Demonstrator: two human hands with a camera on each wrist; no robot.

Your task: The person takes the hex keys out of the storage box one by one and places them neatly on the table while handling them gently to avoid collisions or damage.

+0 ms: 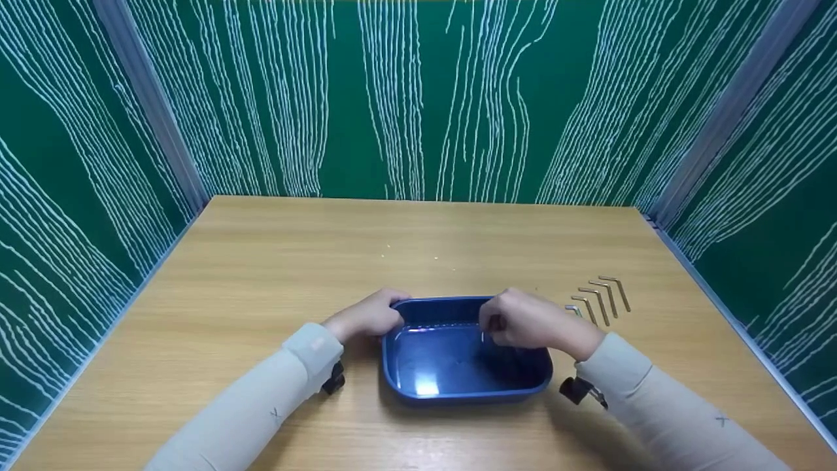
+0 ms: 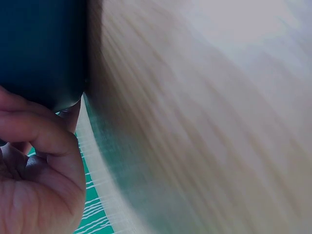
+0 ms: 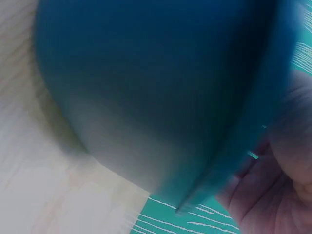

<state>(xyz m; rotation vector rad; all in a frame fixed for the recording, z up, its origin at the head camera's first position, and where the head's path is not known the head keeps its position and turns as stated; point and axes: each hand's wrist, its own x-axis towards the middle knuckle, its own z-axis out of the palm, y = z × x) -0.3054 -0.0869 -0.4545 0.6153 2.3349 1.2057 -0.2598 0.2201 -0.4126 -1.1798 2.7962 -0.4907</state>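
Observation:
A deep blue plastic tray (image 1: 458, 396) stands on the table in the head view. At its far left corner my left hand (image 1: 378, 313) grips the rim; the left wrist view shows curled fingers (image 2: 41, 129) against the tray wall (image 2: 44, 44). Over the tray's far right part, my right hand (image 1: 520, 318) pinches a small thin shiny piece (image 1: 482, 337), mostly hidden by the fingers. Its pale tip (image 3: 252, 155) shows beside the tray's rim in the right wrist view; I cannot tell its kind. Right of this hand, several hex keys (image 1: 609, 297) lie in a slanted row.
The wooden table (image 1: 294, 242) extends around the tray, with a few tiny pale specks (image 1: 436, 258) beyond it. Green panels (image 1: 346, 131) with white wavy lines enclose the back and both sides.

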